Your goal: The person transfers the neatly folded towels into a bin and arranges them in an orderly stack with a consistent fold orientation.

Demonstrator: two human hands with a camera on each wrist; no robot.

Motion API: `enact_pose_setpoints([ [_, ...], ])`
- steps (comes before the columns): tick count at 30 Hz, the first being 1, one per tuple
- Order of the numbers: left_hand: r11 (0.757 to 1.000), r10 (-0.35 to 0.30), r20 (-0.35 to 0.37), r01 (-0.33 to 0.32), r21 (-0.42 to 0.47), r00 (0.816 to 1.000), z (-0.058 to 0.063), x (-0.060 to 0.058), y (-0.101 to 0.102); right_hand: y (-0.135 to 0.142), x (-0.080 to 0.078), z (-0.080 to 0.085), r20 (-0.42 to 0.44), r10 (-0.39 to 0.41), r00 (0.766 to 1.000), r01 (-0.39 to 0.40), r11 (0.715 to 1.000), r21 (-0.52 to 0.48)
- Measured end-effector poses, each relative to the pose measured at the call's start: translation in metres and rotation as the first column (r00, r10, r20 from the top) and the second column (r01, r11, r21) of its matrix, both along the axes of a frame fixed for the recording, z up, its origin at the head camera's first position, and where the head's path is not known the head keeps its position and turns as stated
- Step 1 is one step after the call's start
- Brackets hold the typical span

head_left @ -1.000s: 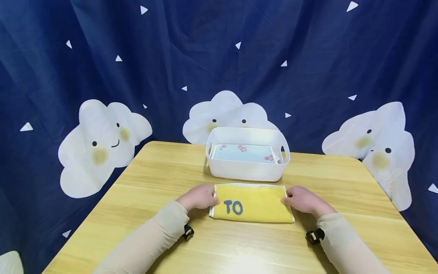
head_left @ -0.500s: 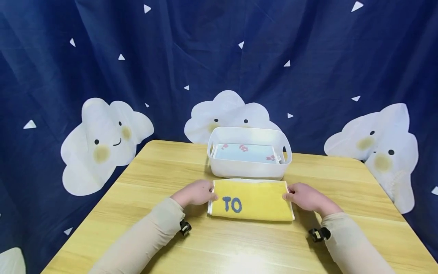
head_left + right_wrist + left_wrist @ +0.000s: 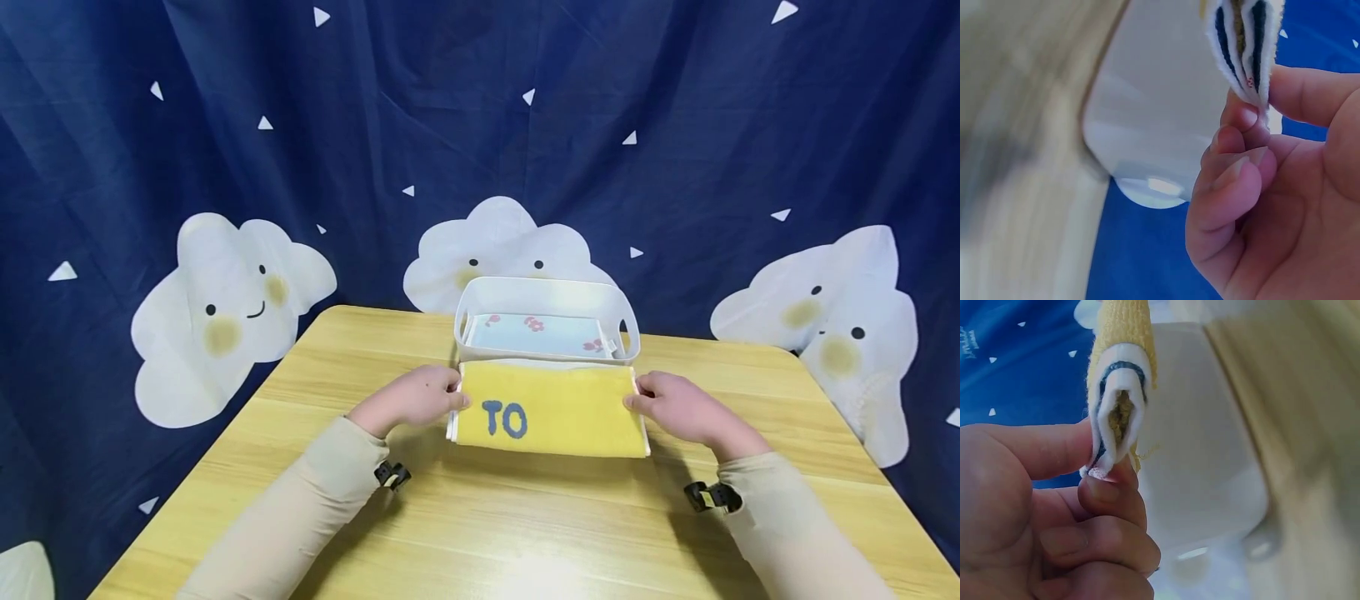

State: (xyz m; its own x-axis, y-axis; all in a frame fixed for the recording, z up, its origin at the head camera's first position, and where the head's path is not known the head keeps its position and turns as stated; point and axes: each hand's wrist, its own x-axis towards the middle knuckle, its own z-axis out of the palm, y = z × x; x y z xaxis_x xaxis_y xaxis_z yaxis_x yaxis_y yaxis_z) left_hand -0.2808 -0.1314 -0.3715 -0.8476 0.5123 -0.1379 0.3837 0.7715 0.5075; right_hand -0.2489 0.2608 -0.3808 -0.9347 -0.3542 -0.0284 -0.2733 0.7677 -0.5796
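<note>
A folded yellow towel (image 3: 562, 412) with white edges and blue letters "TO" hangs between both hands, raised off the table in front of the basket. My left hand (image 3: 420, 398) pinches its left edge between thumb and fingers; the left wrist view shows the layered fold of the towel (image 3: 1122, 369) end-on. At the opposite edge my right hand (image 3: 682, 408) pinches the towel (image 3: 1254, 50) the same way. Behind it stands a white plastic basket (image 3: 543, 293) with side handles, its lower front hidden by the towel. Inside lies a folded light blue cloth (image 3: 517, 335) with pink flowers.
The wooden table (image 3: 360, 350) extends to both sides of the basket and toward the front. A dark blue curtain (image 3: 360, 100) with clouds and small white triangles hangs behind the table's far edge.
Both hands have lifted the folded towel off the table and moved it toward the basket, so it now overlaps the basket's front. The basket has stayed in place.
</note>
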Motion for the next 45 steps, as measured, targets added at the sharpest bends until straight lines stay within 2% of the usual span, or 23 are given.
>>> enact_pose_setpoints([
  [5,1.000,-0.011,-0.040,0.011,-0.001,0.999,0.017,-0.005,-0.001,-0.002,-0.002,0.015,-0.050,-0.008,0.999,0.008,1.000,0.000],
  [10,1.000,0.005,-0.051,-0.005,0.002,0.999,0.032,-0.011,-0.001,-0.002,-0.009,0.023,-0.072,-0.021,0.997,0.021,1.000,-0.001],
  [15,1.000,0.015,-0.054,-0.015,0.009,0.998,0.041,-0.025,-0.002,-0.004,-0.019,0.029,-0.063,-0.031,0.998,0.031,1.000,-0.002],
  [20,0.999,0.029,-0.046,-0.028,0.019,0.999,0.042,-0.040,-0.005,-0.006,-0.031,0.031,-0.060,-0.035,0.998,0.034,0.999,-0.011],
  [28,0.997,0.069,-0.023,-0.068,0.037,0.997,0.045,-0.067,0.001,-0.005,-0.057,0.037,0.038,-0.108,0.993,0.110,0.994,-0.031],
  [36,0.989,0.125,-0.015,-0.123,0.081,0.992,0.040,-0.093,0.008,-0.006,-0.083,0.041,0.117,-0.147,0.982,0.156,0.985,-0.074],
  [43,0.968,0.225,0.049,-0.230,0.104,0.973,0.036,-0.112,0.015,-0.009,-0.100,0.039,0.161,-0.207,0.965,0.222,0.972,-0.078],
  [45,0.960,0.250,0.048,-0.254,0.118,0.967,0.034,-0.117,0.019,-0.009,-0.105,0.037,0.167,-0.230,0.959,0.245,0.967,-0.069],
])
